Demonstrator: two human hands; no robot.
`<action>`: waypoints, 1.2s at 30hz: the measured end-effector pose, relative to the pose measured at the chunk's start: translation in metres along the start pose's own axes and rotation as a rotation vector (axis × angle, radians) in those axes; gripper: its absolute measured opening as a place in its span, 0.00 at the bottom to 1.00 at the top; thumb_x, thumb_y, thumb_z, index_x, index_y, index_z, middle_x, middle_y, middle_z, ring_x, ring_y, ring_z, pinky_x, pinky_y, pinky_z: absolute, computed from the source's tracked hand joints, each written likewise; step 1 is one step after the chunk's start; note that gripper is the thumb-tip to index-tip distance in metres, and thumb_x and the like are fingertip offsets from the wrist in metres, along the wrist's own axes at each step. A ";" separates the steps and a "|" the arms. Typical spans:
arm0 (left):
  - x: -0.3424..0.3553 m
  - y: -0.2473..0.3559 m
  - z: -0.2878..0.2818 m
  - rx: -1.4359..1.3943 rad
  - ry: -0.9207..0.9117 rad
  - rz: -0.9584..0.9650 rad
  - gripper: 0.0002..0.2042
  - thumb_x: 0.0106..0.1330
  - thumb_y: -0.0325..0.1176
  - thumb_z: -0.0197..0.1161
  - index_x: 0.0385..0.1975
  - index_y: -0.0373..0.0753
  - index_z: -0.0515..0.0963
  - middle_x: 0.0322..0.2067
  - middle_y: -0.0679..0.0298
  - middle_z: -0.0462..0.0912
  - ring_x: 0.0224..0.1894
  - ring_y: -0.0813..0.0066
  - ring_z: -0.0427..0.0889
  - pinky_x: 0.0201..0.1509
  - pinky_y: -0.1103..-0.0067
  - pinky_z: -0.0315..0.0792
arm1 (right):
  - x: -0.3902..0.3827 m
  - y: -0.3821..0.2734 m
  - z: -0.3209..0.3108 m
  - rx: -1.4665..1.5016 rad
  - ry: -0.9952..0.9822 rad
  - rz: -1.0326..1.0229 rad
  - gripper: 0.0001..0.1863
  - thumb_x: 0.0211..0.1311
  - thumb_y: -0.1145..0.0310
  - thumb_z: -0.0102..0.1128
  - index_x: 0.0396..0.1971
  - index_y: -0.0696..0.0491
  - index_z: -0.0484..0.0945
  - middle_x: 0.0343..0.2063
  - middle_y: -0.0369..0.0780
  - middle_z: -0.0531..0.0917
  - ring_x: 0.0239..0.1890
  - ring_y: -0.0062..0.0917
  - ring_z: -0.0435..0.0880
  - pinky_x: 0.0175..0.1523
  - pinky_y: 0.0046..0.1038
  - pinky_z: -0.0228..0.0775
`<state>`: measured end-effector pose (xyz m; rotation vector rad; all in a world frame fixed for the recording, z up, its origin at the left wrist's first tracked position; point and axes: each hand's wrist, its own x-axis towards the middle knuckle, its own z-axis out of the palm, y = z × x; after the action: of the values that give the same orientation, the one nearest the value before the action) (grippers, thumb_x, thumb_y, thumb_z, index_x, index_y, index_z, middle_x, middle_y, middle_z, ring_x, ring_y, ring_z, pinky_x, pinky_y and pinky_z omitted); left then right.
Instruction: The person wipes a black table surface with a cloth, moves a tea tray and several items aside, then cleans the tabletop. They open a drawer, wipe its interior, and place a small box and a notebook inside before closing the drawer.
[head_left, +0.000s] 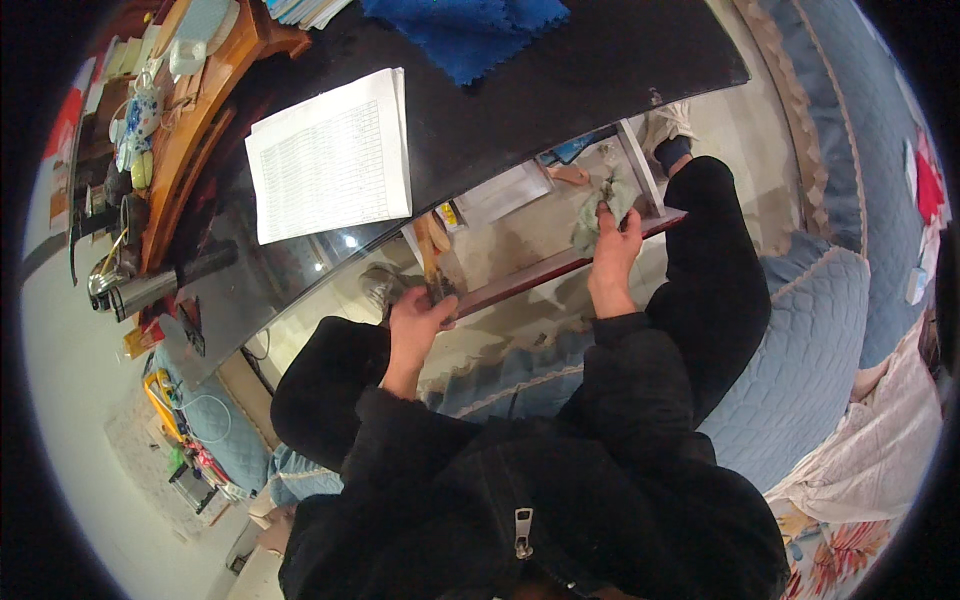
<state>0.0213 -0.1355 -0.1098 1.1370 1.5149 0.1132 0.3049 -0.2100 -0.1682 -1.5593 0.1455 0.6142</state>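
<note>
A pulled-out drawer (530, 277) with a dark red front lies between my knees, under the edge of a black tabletop. My left hand (412, 325) is closed at the left end of its front panel, with the thumb along the top edge. Just beyond that thumb is a brush (432, 250) with a wooden handle and dark bristles. My right hand (616, 250) pinches a crumpled pale green cloth (607, 205) inside the right part of the drawer. White paper (507, 192) and another wooden-handled item (570, 174) lie farther back in it.
Printed sheets (330, 155) and a blue cloth (465, 30) rest on the black tabletop (640, 60). A wooden shelf (180, 150) with small objects stands at the left. Quilted blue sofa covers (800, 330) lie to the right and behind the drawer.
</note>
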 end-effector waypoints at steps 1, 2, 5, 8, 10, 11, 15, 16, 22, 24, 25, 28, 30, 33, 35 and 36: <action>0.015 -0.004 0.006 -0.026 0.015 -0.008 0.22 0.54 0.39 0.73 0.41 0.26 0.79 0.25 0.59 0.84 0.26 0.79 0.84 0.30 0.78 0.76 | 0.000 0.000 0.000 0.003 0.003 0.000 0.18 0.65 0.72 0.62 0.53 0.59 0.71 0.44 0.39 0.80 0.45 0.23 0.77 0.51 0.25 0.69; 0.032 -0.007 0.012 -0.054 0.027 -0.016 0.23 0.54 0.40 0.74 0.41 0.26 0.79 0.25 0.58 0.85 0.26 0.78 0.84 0.31 0.77 0.76 | 0.001 0.000 -0.001 0.015 0.026 -0.001 0.19 0.65 0.72 0.62 0.54 0.59 0.70 0.45 0.40 0.80 0.46 0.24 0.76 0.52 0.26 0.68; 0.089 0.001 0.026 0.501 0.221 0.318 0.25 0.57 0.41 0.73 0.46 0.29 0.76 0.33 0.51 0.85 0.31 0.57 0.86 0.34 0.69 0.77 | 0.003 0.002 -0.005 0.053 0.081 -0.041 0.24 0.65 0.72 0.62 0.58 0.60 0.67 0.51 0.42 0.77 0.50 0.26 0.75 0.56 0.27 0.67; 0.107 0.020 0.039 0.587 0.432 0.444 0.27 0.56 0.43 0.74 0.51 0.32 0.75 0.39 0.49 0.85 0.39 0.47 0.84 0.41 0.63 0.76 | 0.005 0.004 -0.009 0.068 0.075 -0.051 0.27 0.64 0.73 0.62 0.60 0.61 0.65 0.54 0.43 0.74 0.54 0.28 0.73 0.60 0.28 0.65; 0.100 0.035 0.050 0.656 0.583 0.506 0.29 0.55 0.44 0.74 0.52 0.33 0.74 0.43 0.48 0.83 0.46 0.45 0.81 0.48 0.60 0.74 | 0.008 0.006 -0.008 0.057 0.106 -0.081 0.28 0.64 0.73 0.62 0.61 0.61 0.64 0.55 0.44 0.74 0.55 0.29 0.73 0.61 0.28 0.64; 0.089 0.038 0.060 0.744 0.649 0.567 0.29 0.55 0.44 0.74 0.52 0.34 0.74 0.46 0.49 0.82 0.49 0.46 0.79 0.51 0.59 0.73 | 0.009 0.007 -0.008 0.037 0.127 -0.109 0.28 0.64 0.73 0.62 0.61 0.61 0.64 0.56 0.44 0.74 0.55 0.30 0.73 0.61 0.29 0.64; 0.059 0.041 0.112 0.861 0.266 0.818 0.25 0.60 0.38 0.68 0.56 0.36 0.72 0.52 0.54 0.76 0.53 0.52 0.76 0.54 0.62 0.71 | 0.012 0.004 -0.008 0.081 0.208 -0.108 0.29 0.65 0.73 0.62 0.62 0.61 0.63 0.56 0.45 0.73 0.56 0.31 0.73 0.62 0.29 0.64; 0.057 0.041 0.128 0.889 0.155 0.996 0.22 0.62 0.35 0.64 0.55 0.36 0.72 0.51 0.55 0.77 0.50 0.54 0.78 0.52 0.64 0.72 | 0.010 0.001 -0.010 0.130 0.233 -0.072 0.29 0.65 0.73 0.62 0.63 0.61 0.63 0.56 0.45 0.73 0.57 0.31 0.73 0.62 0.29 0.64; 0.106 0.057 0.232 1.012 0.008 0.973 0.17 0.61 0.27 0.58 0.50 0.35 0.72 0.47 0.52 0.76 0.34 0.62 0.85 0.33 0.71 0.79 | 0.000 -0.026 -0.017 0.000 0.237 -0.119 0.27 0.66 0.73 0.61 0.62 0.62 0.64 0.56 0.45 0.74 0.56 0.31 0.74 0.61 0.30 0.65; 0.128 0.058 0.243 0.915 0.054 1.076 0.16 0.59 0.27 0.59 0.49 0.35 0.72 0.45 0.52 0.76 0.34 0.64 0.85 0.32 0.72 0.80 | -0.004 -0.031 -0.015 -0.030 0.233 -0.091 0.26 0.65 0.73 0.61 0.61 0.62 0.65 0.54 0.45 0.75 0.55 0.30 0.75 0.60 0.30 0.66; 0.130 0.055 0.244 0.906 0.054 1.125 0.16 0.59 0.27 0.59 0.48 0.36 0.72 0.44 0.53 0.76 0.34 0.64 0.85 0.32 0.73 0.80 | -0.004 -0.033 -0.013 -0.010 0.232 -0.078 0.25 0.65 0.74 0.60 0.60 0.62 0.66 0.54 0.45 0.76 0.54 0.30 0.75 0.60 0.30 0.66; 0.127 0.045 0.232 0.991 0.028 1.225 0.15 0.59 0.26 0.60 0.46 0.38 0.72 0.42 0.55 0.75 0.33 0.65 0.84 0.33 0.73 0.80 | -0.005 -0.035 -0.009 0.015 0.217 -0.089 0.23 0.66 0.74 0.60 0.59 0.61 0.67 0.51 0.42 0.77 0.51 0.27 0.76 0.57 0.28 0.67; 0.123 0.041 0.218 1.079 -0.014 1.284 0.14 0.59 0.26 0.60 0.46 0.40 0.73 0.41 0.56 0.75 0.33 0.65 0.83 0.34 0.73 0.80 | -0.006 -0.037 -0.008 0.046 0.185 -0.103 0.21 0.68 0.72 0.60 0.58 0.60 0.68 0.48 0.38 0.78 0.48 0.21 0.77 0.53 0.25 0.68; 0.126 0.040 0.203 1.442 -0.138 1.253 0.15 0.59 0.27 0.61 0.46 0.42 0.73 0.43 0.56 0.76 0.34 0.63 0.84 0.35 0.71 0.80 | -0.008 -0.037 -0.007 0.038 0.214 -0.066 0.20 0.67 0.72 0.60 0.57 0.60 0.69 0.48 0.37 0.78 0.47 0.21 0.77 0.53 0.24 0.68; 0.131 0.038 0.195 1.586 -0.155 1.237 0.15 0.59 0.27 0.60 0.47 0.42 0.73 0.47 0.54 0.76 0.36 0.63 0.85 0.35 0.70 0.81 | -0.008 -0.038 -0.007 0.050 0.226 -0.068 0.20 0.67 0.72 0.60 0.56 0.60 0.69 0.48 0.37 0.78 0.47 0.21 0.77 0.53 0.24 0.68; 0.133 0.036 0.191 1.570 -0.123 1.262 0.15 0.60 0.27 0.60 0.47 0.42 0.73 0.49 0.53 0.76 0.37 0.63 0.85 0.36 0.69 0.81 | -0.008 -0.037 -0.007 0.058 0.222 -0.091 0.20 0.67 0.72 0.60 0.56 0.60 0.70 0.47 0.37 0.78 0.47 0.21 0.77 0.53 0.24 0.69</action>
<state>0.2159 -0.1216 -0.2420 3.1118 0.2820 -0.3716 0.3166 -0.2148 -0.1315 -1.5658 0.2554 0.3615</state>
